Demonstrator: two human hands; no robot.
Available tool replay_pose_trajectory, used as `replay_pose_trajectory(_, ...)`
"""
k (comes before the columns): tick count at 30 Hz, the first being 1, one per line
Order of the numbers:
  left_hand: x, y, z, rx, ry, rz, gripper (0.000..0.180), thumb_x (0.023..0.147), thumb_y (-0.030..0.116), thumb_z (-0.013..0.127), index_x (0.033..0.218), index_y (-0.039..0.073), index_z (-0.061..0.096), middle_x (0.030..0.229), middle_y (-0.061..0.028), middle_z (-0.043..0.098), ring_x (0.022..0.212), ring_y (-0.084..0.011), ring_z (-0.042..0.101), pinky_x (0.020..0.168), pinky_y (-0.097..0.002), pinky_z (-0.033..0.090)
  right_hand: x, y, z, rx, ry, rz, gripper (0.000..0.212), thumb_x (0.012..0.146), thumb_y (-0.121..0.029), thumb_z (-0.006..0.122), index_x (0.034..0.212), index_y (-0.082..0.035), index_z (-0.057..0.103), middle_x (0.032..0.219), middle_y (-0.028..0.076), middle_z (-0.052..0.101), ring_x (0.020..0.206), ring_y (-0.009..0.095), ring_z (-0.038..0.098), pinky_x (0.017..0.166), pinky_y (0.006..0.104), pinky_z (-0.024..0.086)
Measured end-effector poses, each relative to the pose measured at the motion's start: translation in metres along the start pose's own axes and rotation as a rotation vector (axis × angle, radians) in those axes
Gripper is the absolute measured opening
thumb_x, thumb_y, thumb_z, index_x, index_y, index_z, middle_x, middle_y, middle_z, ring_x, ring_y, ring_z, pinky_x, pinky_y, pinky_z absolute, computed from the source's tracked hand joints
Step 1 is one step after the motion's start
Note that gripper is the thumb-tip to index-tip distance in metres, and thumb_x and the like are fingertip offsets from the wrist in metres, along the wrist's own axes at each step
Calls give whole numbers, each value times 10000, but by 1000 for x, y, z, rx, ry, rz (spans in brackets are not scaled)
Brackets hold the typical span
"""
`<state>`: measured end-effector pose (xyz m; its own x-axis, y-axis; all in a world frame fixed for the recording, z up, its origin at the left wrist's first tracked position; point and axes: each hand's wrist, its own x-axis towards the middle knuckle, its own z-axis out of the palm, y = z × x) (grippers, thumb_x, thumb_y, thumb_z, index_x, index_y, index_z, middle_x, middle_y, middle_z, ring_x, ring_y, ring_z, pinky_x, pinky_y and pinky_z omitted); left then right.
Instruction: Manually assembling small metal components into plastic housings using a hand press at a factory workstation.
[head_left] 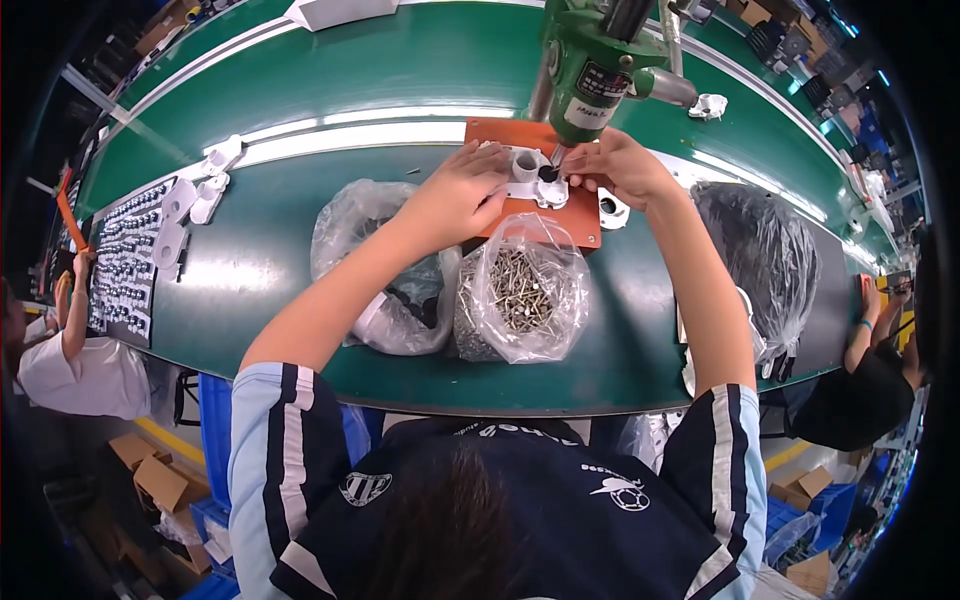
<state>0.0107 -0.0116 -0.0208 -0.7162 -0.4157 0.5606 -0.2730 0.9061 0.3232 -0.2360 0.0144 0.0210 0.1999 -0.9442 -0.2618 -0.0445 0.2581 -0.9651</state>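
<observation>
A white plastic housing (524,187) with a round opening and a small black part (548,174) lies on an orange base plate (577,222). My left hand (468,192) holds the housing's left side, thumb toward me and fingers over its far edge. Over the housing's right part stands a green bench press (583,100), its thin metal tip coming down by the black part. Beside that tip, my right hand (622,168) has its fingers bent together at the housing's right edge. Whatever sits between those fingertips is hidden.
Nearest me is a clear bag of metal pins or screws (522,290). Left of it lies a clear bag of black parts (405,305); a large dark-filled bag (765,260) is at right. White housings (208,196) lie farther left. Co-workers sit at both ends.
</observation>
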Motion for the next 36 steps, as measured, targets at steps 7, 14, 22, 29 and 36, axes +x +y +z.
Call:
replay_pose_trajectory(7, 4, 3, 2, 43, -15, 2, 186, 789, 132, 531, 854, -31, 592, 1097, -195, 576, 1111, -332, 509, 1003, -425, 356, 5, -13, 5, -132, -37, 68, 308, 758, 26, 615, 1045, -3, 506, 790, 67, 602, 668, 104, 557, 508, 191, 404)
replay_pose_trajectory(14, 4, 3, 3, 56, -6, -3, 187, 785, 117, 547, 881, -37, 592, 1111, -212, 565, 1115, -340, 503, 1001, -414, 363, 10, -12, 6, -97, -29, 99, 196, 732, 16, 642, 909, -20, 566, 743, 46, 606, 618, 89, 554, 492, 199, 419)
replay_pose_trajectory(22, 2, 3, 1, 94, -39, -12, 202, 802, 130, 562, 922, -26, 603, 1140, -203, 560, 1129, -336, 497, 998, -403, 371, 16, -8, 12, -450, 35, 68, 440, 704, 19, 656, 1123, -22, 529, 797, 43, 593, 663, 89, 535, 546, 212, 422)
replay_pose_trajectory(29, 12, 2, 13, 94, 102, 73, 185, 722, 123, 551, 745, -57, 588, 952, -220, 617, 972, -341, 591, 932, -421, 426, 43, -26, -69, -693, 314, -53, 304, 830, -187, 548, 1077, -9, 543, 860, 41, 596, 606, 118, 531, 495, 261, 448)
replay_pose_trajectory(36, 11, 9, 10, 159, 84, -1, 187, 753, 130, 566, 792, -51, 592, 979, -204, 618, 1002, -333, 579, 929, -410, 436, 22, -136, -118, -1119, 688, -686, 295, 827, -169, 548, 1088, -30, 562, 960, 73, 605, 784, 142, 584, 657, 290, 480)
